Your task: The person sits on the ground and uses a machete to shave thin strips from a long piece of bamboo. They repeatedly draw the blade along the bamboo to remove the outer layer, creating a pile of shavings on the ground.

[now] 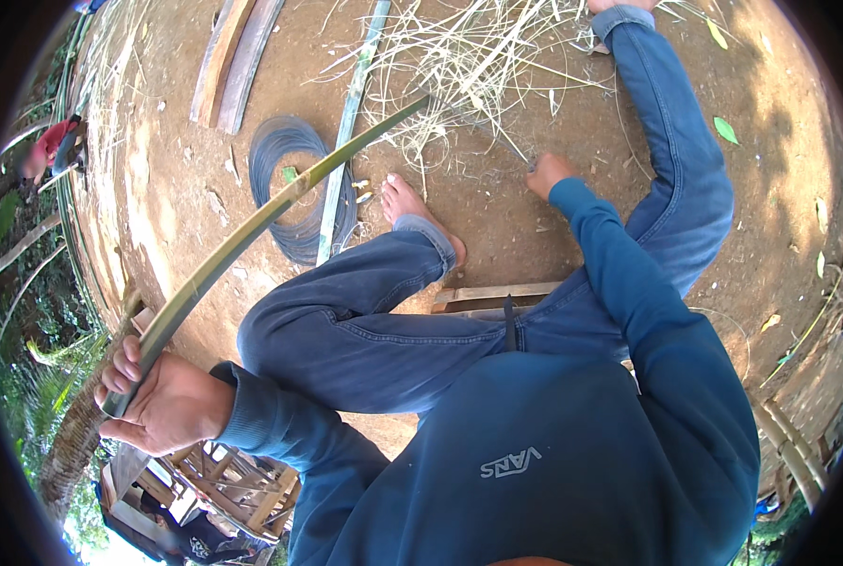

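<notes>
My left hand point(172, 401), at the lower left, is closed round the near end of a long split bamboo strip point(252, 226). The strip slants up and away to the right, green-yellow with a node partway along. Its far tip lies over a heap of pale thin shavings point(469, 66). My right hand point(551, 175) is closed low over the ground, in front of my bent right leg. From its fingers a thin straight thing sticks out toward the shavings; its kind is too small to make out. The right hand and the strip are apart.
A coil of dark wire point(269, 170) lies on the dirt left of my bare foot point(404, 200), with a pale greenish slat point(354, 104) across it. Wooden boards point(225, 75) lie farther off. A person in red point(56, 141) is at far left, and a wooden frame point(242, 491) stands at lower left.
</notes>
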`<action>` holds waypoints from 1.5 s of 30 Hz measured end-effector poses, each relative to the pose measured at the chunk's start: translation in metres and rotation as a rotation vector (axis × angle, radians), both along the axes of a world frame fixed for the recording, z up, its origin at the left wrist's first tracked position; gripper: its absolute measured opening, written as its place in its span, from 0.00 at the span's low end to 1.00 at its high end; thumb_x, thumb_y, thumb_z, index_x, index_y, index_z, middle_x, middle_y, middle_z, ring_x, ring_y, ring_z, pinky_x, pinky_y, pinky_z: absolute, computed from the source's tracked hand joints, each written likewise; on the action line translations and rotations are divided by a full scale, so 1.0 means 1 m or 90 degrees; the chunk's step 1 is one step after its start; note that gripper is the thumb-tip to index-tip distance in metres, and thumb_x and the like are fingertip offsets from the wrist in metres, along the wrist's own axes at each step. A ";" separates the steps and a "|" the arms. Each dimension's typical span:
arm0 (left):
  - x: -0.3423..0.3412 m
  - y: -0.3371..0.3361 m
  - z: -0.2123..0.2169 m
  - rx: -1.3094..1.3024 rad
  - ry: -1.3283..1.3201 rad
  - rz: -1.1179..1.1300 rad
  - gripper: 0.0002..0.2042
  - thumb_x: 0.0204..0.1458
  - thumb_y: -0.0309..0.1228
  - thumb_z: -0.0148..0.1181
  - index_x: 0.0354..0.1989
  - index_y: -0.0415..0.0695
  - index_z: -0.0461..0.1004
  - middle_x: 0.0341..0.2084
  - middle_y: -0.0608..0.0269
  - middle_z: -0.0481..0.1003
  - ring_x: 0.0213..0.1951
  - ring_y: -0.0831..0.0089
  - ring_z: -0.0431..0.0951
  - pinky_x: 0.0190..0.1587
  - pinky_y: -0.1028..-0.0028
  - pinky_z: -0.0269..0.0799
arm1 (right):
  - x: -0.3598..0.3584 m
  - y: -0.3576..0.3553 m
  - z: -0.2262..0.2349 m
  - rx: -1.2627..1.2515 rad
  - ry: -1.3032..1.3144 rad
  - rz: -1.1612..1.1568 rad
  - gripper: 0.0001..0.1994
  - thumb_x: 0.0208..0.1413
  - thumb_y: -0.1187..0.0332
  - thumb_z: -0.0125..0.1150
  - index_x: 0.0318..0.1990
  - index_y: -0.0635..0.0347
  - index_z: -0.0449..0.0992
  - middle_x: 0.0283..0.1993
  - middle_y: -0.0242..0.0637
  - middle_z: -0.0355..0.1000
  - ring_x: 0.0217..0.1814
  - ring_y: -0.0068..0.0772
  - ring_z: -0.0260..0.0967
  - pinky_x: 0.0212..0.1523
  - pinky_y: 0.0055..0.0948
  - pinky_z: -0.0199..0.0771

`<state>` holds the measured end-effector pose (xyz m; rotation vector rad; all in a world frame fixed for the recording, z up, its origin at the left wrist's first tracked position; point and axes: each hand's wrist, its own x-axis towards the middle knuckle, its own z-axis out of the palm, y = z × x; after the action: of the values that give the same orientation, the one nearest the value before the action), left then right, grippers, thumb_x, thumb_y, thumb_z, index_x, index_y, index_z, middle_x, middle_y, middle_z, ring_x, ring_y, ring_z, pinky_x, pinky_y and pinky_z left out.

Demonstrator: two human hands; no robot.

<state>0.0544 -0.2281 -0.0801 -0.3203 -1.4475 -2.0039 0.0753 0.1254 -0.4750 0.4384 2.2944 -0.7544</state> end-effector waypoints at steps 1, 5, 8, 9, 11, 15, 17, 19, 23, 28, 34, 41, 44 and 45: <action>0.003 -0.013 0.001 0.029 -0.003 -0.059 0.18 0.57 0.48 0.46 0.30 0.43 0.66 0.18 0.66 0.59 0.23 0.73 0.59 0.31 0.72 0.58 | 0.004 -0.004 0.005 -0.035 0.020 0.009 0.15 0.47 0.63 0.58 0.38 0.65 0.78 0.36 0.56 0.74 0.40 0.53 0.73 0.45 0.43 0.72; 0.007 -0.006 0.002 0.086 -0.010 -0.064 0.16 0.55 0.44 0.47 0.22 0.45 0.66 0.11 0.71 0.55 0.14 0.78 0.52 0.20 0.75 0.51 | 0.018 -0.046 0.091 -0.219 0.144 0.033 0.12 0.46 0.64 0.59 0.35 0.61 0.78 0.29 0.50 0.75 0.33 0.51 0.74 0.40 0.43 0.74; 0.010 -0.002 0.002 0.073 -0.010 -0.108 0.15 0.55 0.41 0.47 0.21 0.45 0.65 0.09 0.72 0.54 0.12 0.79 0.51 0.18 0.77 0.49 | 0.029 -0.072 0.148 -0.330 0.206 0.100 0.09 0.45 0.63 0.60 0.30 0.57 0.78 0.23 0.47 0.74 0.26 0.49 0.74 0.33 0.42 0.74; 0.010 0.000 0.002 0.068 -0.005 -0.122 0.14 0.54 0.40 0.46 0.20 0.46 0.64 0.08 0.72 0.53 0.12 0.80 0.50 0.18 0.78 0.49 | 0.031 -0.075 0.161 -0.332 0.229 0.117 0.09 0.45 0.63 0.61 0.29 0.57 0.78 0.22 0.47 0.73 0.26 0.49 0.73 0.32 0.42 0.74; 0.009 0.002 0.003 0.062 -0.006 -0.136 0.14 0.54 0.39 0.46 0.20 0.46 0.64 0.08 0.72 0.53 0.11 0.80 0.50 0.18 0.78 0.49 | 0.034 -0.075 0.160 -0.346 0.276 0.122 0.09 0.44 0.62 0.62 0.28 0.57 0.77 0.20 0.48 0.72 0.24 0.50 0.73 0.29 0.43 0.73; 0.009 0.005 0.003 0.063 0.001 -0.137 0.12 0.53 0.38 0.46 0.20 0.46 0.64 0.08 0.72 0.53 0.11 0.80 0.49 0.17 0.78 0.49 | 0.032 -0.065 0.130 -0.282 0.233 0.059 0.10 0.43 0.62 0.62 0.28 0.59 0.76 0.18 0.47 0.71 0.23 0.49 0.72 0.28 0.43 0.72; 0.011 0.004 0.002 0.051 0.006 -0.114 0.12 0.53 0.37 0.46 0.20 0.47 0.63 0.07 0.73 0.53 0.11 0.80 0.49 0.17 0.78 0.49 | 0.036 -0.060 0.134 -0.252 0.244 0.092 0.10 0.43 0.62 0.62 0.28 0.59 0.76 0.18 0.47 0.71 0.23 0.49 0.72 0.28 0.43 0.72; 0.013 0.003 0.001 0.043 0.000 -0.097 0.12 0.52 0.37 0.46 0.20 0.47 0.63 0.07 0.73 0.53 0.11 0.80 0.49 0.17 0.78 0.49 | 0.037 -0.060 0.144 -0.260 0.210 0.128 0.10 0.44 0.62 0.61 0.30 0.59 0.77 0.20 0.48 0.72 0.25 0.48 0.73 0.30 0.42 0.73; 0.011 0.003 0.004 0.055 -0.002 -0.107 0.12 0.53 0.37 0.46 0.20 0.47 0.63 0.07 0.73 0.52 0.11 0.80 0.49 0.17 0.78 0.49 | 0.028 -0.048 0.087 -0.227 0.174 0.026 0.10 0.45 0.65 0.59 0.31 0.63 0.77 0.23 0.50 0.72 0.27 0.50 0.72 0.31 0.42 0.71; 0.005 -0.001 0.005 0.057 0.001 -0.132 0.12 0.53 0.36 0.45 0.19 0.48 0.62 0.06 0.72 0.53 0.10 0.80 0.50 0.17 0.78 0.49 | 0.013 -0.007 0.004 -0.034 -0.016 -0.035 0.14 0.48 0.63 0.59 0.37 0.64 0.78 0.37 0.53 0.75 0.38 0.50 0.74 0.42 0.40 0.73; 0.002 -0.007 0.002 0.010 0.027 -0.259 0.13 0.51 0.37 0.47 0.17 0.49 0.59 0.03 0.72 0.56 0.06 0.81 0.53 0.14 0.82 0.54 | 0.024 -0.036 0.079 -0.197 0.132 0.047 0.14 0.46 0.62 0.59 0.37 0.62 0.78 0.33 0.52 0.75 0.36 0.51 0.74 0.41 0.42 0.73; 0.004 -0.006 -0.002 -0.029 0.057 -0.276 0.13 0.49 0.35 0.50 0.15 0.50 0.57 0.03 0.72 0.59 0.05 0.82 0.56 0.12 0.82 0.58 | 0.041 -0.068 0.153 -0.322 0.258 0.109 0.08 0.43 0.62 0.62 0.27 0.57 0.76 0.20 0.44 0.72 0.23 0.50 0.71 0.28 0.43 0.72; 0.005 -0.003 -0.002 -0.022 0.056 -0.253 0.14 0.49 0.35 0.50 0.14 0.51 0.57 0.03 0.72 0.59 0.05 0.82 0.55 0.12 0.82 0.58 | 0.043 -0.068 0.147 -0.312 0.274 0.104 0.09 0.43 0.62 0.62 0.27 0.57 0.76 0.20 0.45 0.72 0.23 0.50 0.71 0.28 0.43 0.72; 0.007 -0.003 -0.002 -0.021 0.050 -0.241 0.14 0.49 0.35 0.50 0.14 0.51 0.56 0.03 0.72 0.59 0.05 0.82 0.55 0.11 0.82 0.58 | 0.045 -0.068 0.156 -0.316 0.284 0.116 0.09 0.43 0.62 0.62 0.27 0.58 0.75 0.20 0.45 0.72 0.23 0.50 0.71 0.28 0.43 0.72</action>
<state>0.0614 -0.2311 -0.0820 -0.7259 -1.4543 -2.2327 0.1202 0.0574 -0.3191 -0.1839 2.3774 -1.3850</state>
